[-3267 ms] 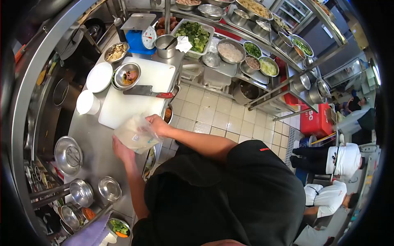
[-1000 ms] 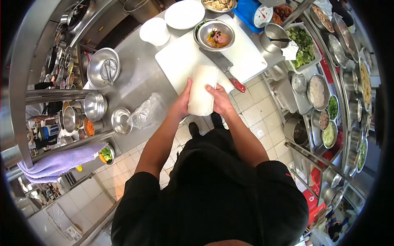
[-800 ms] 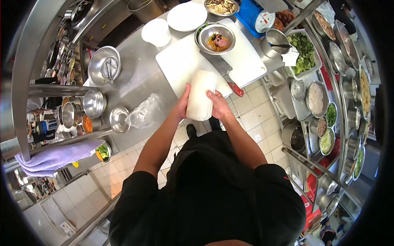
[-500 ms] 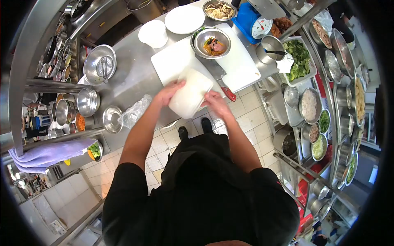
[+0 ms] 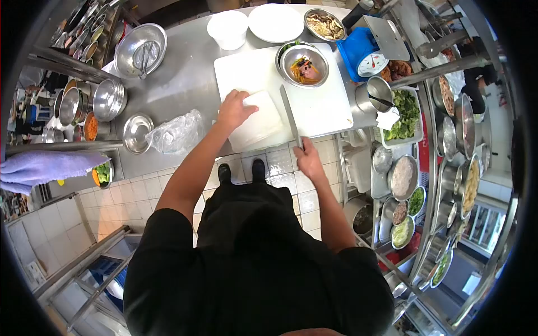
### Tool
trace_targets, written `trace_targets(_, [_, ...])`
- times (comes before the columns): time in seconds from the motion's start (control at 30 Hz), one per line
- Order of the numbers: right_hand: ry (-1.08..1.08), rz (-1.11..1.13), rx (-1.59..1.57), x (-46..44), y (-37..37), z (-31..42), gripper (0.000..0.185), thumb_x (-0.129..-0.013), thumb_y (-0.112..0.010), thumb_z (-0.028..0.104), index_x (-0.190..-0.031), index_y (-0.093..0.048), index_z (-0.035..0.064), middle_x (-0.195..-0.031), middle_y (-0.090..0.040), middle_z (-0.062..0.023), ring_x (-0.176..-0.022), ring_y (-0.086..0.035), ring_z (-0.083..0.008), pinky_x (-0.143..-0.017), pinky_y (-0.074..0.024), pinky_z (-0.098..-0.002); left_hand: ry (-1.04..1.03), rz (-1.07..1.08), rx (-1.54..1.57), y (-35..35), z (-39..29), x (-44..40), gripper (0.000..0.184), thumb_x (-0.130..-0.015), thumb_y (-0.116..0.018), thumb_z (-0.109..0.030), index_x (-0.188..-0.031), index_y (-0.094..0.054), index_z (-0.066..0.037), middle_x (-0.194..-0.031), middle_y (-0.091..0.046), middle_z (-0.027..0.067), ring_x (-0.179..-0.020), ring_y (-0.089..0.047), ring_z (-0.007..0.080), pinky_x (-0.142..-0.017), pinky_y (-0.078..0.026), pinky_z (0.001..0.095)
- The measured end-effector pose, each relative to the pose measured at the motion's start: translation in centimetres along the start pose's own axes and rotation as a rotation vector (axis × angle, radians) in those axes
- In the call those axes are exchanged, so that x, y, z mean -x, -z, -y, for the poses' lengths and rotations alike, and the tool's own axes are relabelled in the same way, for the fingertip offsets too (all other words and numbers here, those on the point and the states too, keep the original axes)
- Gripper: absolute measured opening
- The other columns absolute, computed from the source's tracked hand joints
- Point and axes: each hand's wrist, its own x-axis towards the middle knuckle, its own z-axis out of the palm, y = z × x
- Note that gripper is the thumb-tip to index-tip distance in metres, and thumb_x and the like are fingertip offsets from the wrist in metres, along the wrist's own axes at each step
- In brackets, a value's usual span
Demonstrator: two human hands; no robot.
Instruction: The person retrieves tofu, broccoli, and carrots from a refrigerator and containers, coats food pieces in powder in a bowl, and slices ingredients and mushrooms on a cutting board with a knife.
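A folded stack of pale, thin sheets lies at the front left of the white cutting board. My left hand rests on the upper left of the stack, fingers bent over its edge. To the right, my right hand is wrapped round the handle of a cleaver. Its blade stands nearly on edge over the board, just right of the sheets. Behind it, a metal bowl holds pink meat with orange and dark pieces, on top of another bowl with something green.
A crumpled clear plastic bag lies left of the board, near an empty metal bowl. Behind stand a white tub, white plates and mushrooms. Rightward are a blue scale, a metal pot and leafy greens.
The sheets, held in both hands before, now lie on the board. My right hand has let go of them and taken hold of the cleaver, turning its blade. The view has shifted.
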Motion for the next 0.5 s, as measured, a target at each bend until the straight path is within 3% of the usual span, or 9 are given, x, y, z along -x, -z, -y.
trace_targets(0.07, [-0.077, 0.031, 0.003, 0.8, -0.9, 0.3, 0.050, -0.093, -0.052, 0.035, -0.126, -0.049, -0.0036, -0.092, -0.063, -0.0297, -0.091, -0.063, -0.0421, -0.080, -0.0473, -0.0450, -0.154, -0.134, -0.138, 0.1, -0.5, 0.3, 0.044, -0.075, -0.075, -0.031, -0.113, -0.061, -0.012, -0.116, -0.055, 0.0077, -0.114, -0.049, 0.0279, -0.097, -0.039, 0.0410])
trace_targets(0.17, [-0.201, 0.010, -0.044, 1.9, 0.5, 5.4, 0.055, -0.097, -0.043, 0.045, -0.127, -0.050, -0.0007, -0.093, -0.063, -0.0288, -0.094, -0.062, -0.0425, -0.080, -0.0468, -0.0457, -0.444, -0.051, -0.007, -0.7, 0.3, 0.5, 0.040, -0.077, -0.072, -0.023, -0.112, -0.058, -0.011, -0.116, -0.052, 0.0075, -0.113, -0.047, 0.0282, -0.093, -0.037, 0.0428])
trace_targets(0.27, [-0.063, 0.014, 0.027, 1.4, 0.0, 7.2, 0.052, -0.100, -0.036, 0.043, -0.121, -0.055, 0.0001, -0.098, -0.062, -0.0302, -0.098, -0.057, -0.0478, -0.082, -0.0451, -0.0489, -0.439, -0.095, -0.129, -0.8, -0.5, 1.1, 0.035, -0.080, -0.068, -0.023, -0.111, -0.057, -0.012, -0.115, -0.052, 0.0067, -0.111, -0.047, 0.0266, -0.089, -0.036, 0.0422])
trace_targets(0.5, [-0.048, 0.057, 0.180, 0.6, -1.4, 8.4, 0.049, -0.101, -0.033, 0.040, -0.113, -0.058, -0.0007, -0.101, -0.059, -0.0328, -0.101, -0.054, -0.0504, -0.087, -0.0432, -0.0530, -0.398, -0.090, -0.186, -1.4, -0.5, 1.0, 0.038, -0.080, -0.064, -0.032, -0.113, -0.059, -0.015, -0.116, -0.051, 0.0053, -0.109, -0.045, 0.0247, -0.086, -0.034, 0.0420])
